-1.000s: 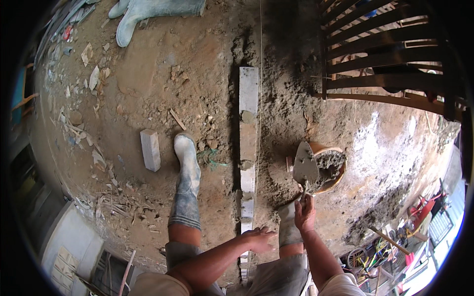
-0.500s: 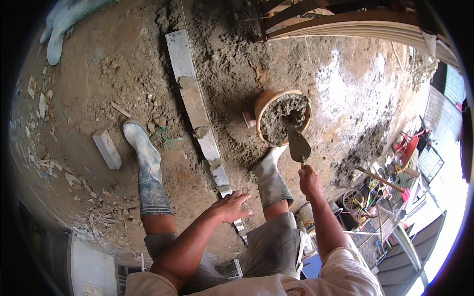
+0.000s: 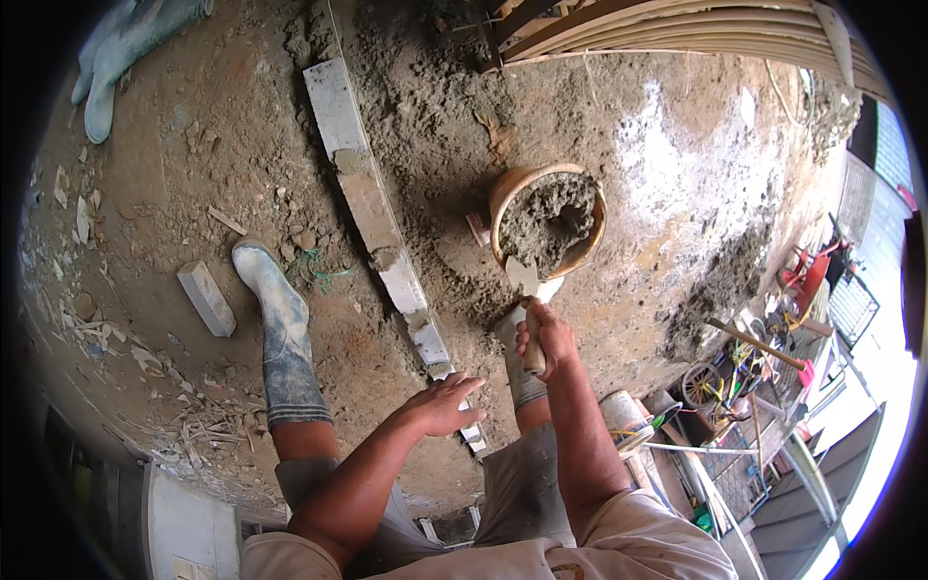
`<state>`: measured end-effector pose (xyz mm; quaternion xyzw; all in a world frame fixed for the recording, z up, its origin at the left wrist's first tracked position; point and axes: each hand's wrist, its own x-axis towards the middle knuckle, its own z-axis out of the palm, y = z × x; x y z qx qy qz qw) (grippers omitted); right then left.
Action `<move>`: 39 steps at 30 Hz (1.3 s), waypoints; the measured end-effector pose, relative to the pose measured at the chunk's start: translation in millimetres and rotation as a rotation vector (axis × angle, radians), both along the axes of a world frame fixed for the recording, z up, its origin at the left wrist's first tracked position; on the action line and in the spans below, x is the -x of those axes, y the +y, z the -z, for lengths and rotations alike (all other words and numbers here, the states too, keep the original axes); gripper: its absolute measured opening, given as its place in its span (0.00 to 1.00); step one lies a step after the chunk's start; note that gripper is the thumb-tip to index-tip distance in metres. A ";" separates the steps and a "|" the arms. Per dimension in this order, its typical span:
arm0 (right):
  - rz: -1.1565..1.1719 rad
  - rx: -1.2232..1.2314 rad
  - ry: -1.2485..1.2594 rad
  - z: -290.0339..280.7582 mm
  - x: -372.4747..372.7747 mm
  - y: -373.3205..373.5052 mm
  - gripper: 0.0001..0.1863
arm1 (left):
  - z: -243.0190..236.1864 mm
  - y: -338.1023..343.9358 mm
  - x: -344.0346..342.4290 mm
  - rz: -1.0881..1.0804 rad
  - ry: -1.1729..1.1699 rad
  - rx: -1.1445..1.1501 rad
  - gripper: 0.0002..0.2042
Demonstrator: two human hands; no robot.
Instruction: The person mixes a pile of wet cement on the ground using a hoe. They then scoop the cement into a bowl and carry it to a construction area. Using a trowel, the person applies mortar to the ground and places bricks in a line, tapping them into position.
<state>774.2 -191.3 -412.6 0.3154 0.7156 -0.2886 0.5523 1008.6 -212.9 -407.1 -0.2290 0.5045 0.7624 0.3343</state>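
In my right hand [image 3: 549,336] is the handle of a trowel [image 3: 522,277]. Its blade is tilted at the near left edge of a round orange-brown bucket [image 3: 501,206]. Wet grey mortar [image 3: 543,215] fills much of the bucket, with a dark hollow dug in its right part. My left hand [image 3: 447,404] hovers with fingers stretched out and holds nothing. Beneath and beyond it runs a single row of bricks [image 3: 370,208], with mortar in the joints and a string stretched along its right side.
My rubber boots [image 3: 282,309] stand on either side of the row. A loose brick [image 3: 206,298] lies left of the left boot. Slatted wood [image 3: 667,34] borders the far right. A wheelbarrow [image 3: 807,280] and tools stand at right. Another person's boots [image 3: 130,53] show at far left.
My right hand has drawn the trowel left and nearer, from inside the bucket to its near left edge. The hollow in the mortar now shows. My left hand stays nearly in place.
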 end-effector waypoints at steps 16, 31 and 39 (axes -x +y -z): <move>0.344 0.250 -0.018 53.4 3.6 15.3 0.08 | 3.0 9.0 7.3 0.085 -0.019 -0.033 0.37; 0.009 0.328 0.367 72.6 -37.8 25.3 0.08 | 0.9 2.8 3.6 0.004 0.074 -0.065 0.36; 0.001 0.359 0.382 52.9 -16.1 62.3 0.13 | -0.1 4.5 -3.2 -0.019 0.106 -0.112 0.35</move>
